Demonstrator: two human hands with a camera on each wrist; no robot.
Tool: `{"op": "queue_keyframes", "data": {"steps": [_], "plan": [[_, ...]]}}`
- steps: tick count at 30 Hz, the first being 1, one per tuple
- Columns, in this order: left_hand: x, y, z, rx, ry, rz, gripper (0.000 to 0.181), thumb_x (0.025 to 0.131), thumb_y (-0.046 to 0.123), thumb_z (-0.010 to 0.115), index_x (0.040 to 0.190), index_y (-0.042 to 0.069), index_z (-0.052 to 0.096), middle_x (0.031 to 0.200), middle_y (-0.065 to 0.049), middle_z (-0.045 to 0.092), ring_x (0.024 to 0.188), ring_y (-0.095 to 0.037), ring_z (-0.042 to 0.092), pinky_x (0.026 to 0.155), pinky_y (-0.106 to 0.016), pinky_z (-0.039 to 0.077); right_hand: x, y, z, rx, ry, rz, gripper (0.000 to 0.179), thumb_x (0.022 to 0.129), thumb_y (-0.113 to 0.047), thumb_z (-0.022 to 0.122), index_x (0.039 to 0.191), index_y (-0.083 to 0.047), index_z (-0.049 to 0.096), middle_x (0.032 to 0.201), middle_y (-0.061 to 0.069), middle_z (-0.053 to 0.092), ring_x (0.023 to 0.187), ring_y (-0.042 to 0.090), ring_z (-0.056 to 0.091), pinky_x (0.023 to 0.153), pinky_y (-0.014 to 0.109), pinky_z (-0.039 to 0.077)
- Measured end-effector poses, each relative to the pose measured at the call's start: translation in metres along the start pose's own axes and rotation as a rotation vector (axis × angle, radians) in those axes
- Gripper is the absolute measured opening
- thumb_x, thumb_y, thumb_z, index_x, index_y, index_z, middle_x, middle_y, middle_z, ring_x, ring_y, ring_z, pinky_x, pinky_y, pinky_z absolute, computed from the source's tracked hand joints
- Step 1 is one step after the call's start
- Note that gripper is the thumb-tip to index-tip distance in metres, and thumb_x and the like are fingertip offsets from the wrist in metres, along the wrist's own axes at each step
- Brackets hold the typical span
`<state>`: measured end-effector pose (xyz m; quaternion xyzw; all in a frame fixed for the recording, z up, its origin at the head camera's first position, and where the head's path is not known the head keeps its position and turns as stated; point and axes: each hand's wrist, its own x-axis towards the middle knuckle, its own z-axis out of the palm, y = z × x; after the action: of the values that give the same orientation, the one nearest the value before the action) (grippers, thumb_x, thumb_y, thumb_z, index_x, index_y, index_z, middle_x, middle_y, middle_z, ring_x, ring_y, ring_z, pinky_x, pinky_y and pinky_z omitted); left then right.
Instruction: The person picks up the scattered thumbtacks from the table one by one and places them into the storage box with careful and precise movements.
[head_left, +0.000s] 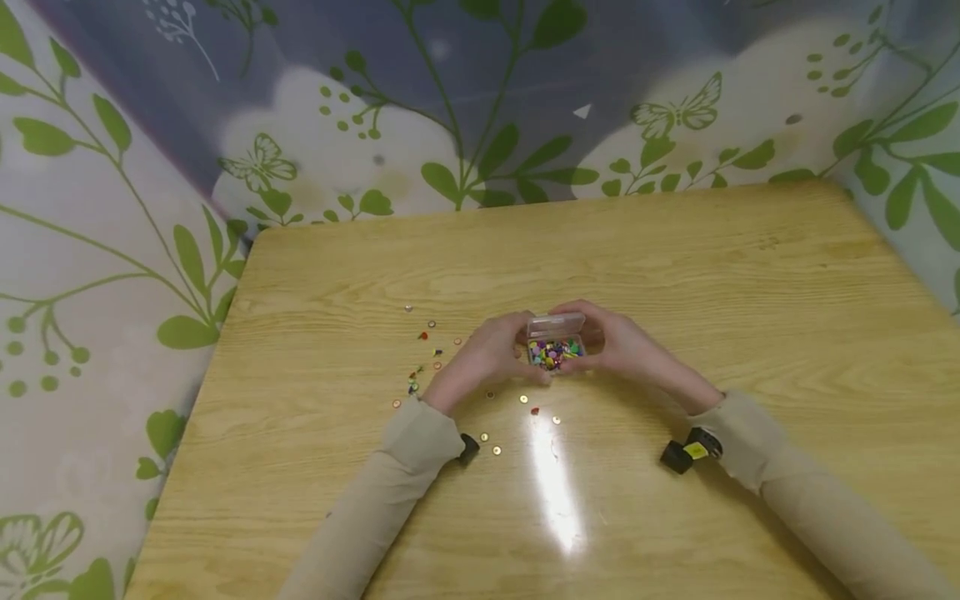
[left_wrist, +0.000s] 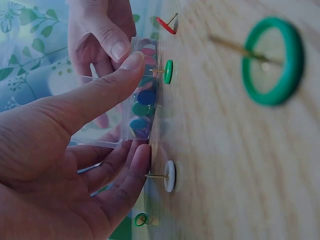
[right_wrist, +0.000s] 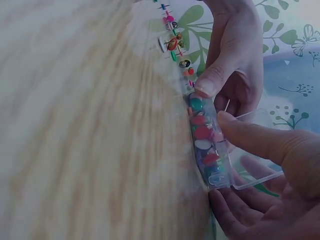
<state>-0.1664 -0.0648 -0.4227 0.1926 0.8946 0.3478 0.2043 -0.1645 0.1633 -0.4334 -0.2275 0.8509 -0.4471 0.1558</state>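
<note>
A small clear plastic box [head_left: 556,354] stands on the table, filled with colourful thumbtacks [left_wrist: 143,97], its transparent lid [head_left: 556,325] tilted up at the back. My left hand [head_left: 491,348] holds its left end, thumb along the near side and fingers curled behind. At the opposite end my right hand [head_left: 626,350] grips the box the same way, thumb at the front rim. Both thumbs come close together at the near wall in the wrist views. Seen from the right wrist, the packed tacks [right_wrist: 202,132] show through the clear wall.
Loose thumbtacks [head_left: 438,366] lie scattered left of the box, and several more [head_left: 523,399] lie nearer my body. Some stand point-up or on edge, such as a green-rimmed one [left_wrist: 272,60]. A patterned wall [head_left: 480,125] borders the wooden table [head_left: 712,275] at the back.
</note>
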Motion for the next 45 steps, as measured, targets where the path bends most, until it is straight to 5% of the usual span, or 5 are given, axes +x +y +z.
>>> {"op": "queue_keyframes", "data": {"steps": [19,23,26,35,45], "plan": [[-0.001,0.000,-0.003,0.018,-0.024,0.040,0.062,0.076,0.027,0.090,0.128,0.014,0.060,0.111,0.000,0.066,0.089,-0.017,0.059,0.075,-0.031,0.051,0.003,0.004,0.000,0.030,-0.025,0.080,0.070,0.076,-0.011,0.089,0.136,-0.002,0.054,0.131,0.021,0.063,0.122,0.041,0.060,0.106,0.055,0.045],[-0.003,-0.003,-0.017,0.052,-0.052,0.092,0.064,0.081,0.021,0.087,0.137,0.012,0.057,0.122,-0.003,0.067,0.106,-0.020,0.063,0.090,-0.035,0.053,0.003,0.006,-0.001,0.037,-0.025,0.090,0.072,0.076,-0.012,0.089,0.137,0.002,0.052,0.130,0.024,0.063,0.121,0.042,0.060,0.106,0.055,0.045],[-0.007,-0.011,-0.038,0.073,-0.006,0.104,0.054,0.088,0.016,0.080,0.137,0.008,0.058,0.129,-0.009,0.066,0.117,-0.023,0.063,0.101,-0.037,0.051,0.004,0.006,0.000,0.035,-0.023,0.102,0.073,0.077,-0.013,0.089,0.138,0.002,0.052,0.130,0.024,0.063,0.121,0.042,0.060,0.107,0.055,0.045],[-0.027,-0.071,-0.107,0.079,0.410,-0.144,0.019,0.099,0.017,0.066,0.113,0.004,0.071,0.112,-0.015,0.072,0.103,-0.032,0.067,0.088,-0.045,0.054,0.004,0.005,0.004,0.033,-0.022,0.097,0.072,0.077,-0.014,0.089,0.137,0.001,0.053,0.129,0.022,0.063,0.121,0.041,0.060,0.107,0.054,0.044],[-0.028,-0.097,-0.112,0.147,0.356,-0.300,0.020,0.093,0.021,0.075,0.100,0.003,0.074,0.103,-0.017,0.073,0.095,-0.032,0.064,0.086,-0.044,0.050,0.004,0.004,0.004,0.019,-0.017,0.083,0.069,0.078,-0.014,0.089,0.135,0.002,0.054,0.128,0.023,0.064,0.121,0.042,0.061,0.107,0.054,0.045]]}}
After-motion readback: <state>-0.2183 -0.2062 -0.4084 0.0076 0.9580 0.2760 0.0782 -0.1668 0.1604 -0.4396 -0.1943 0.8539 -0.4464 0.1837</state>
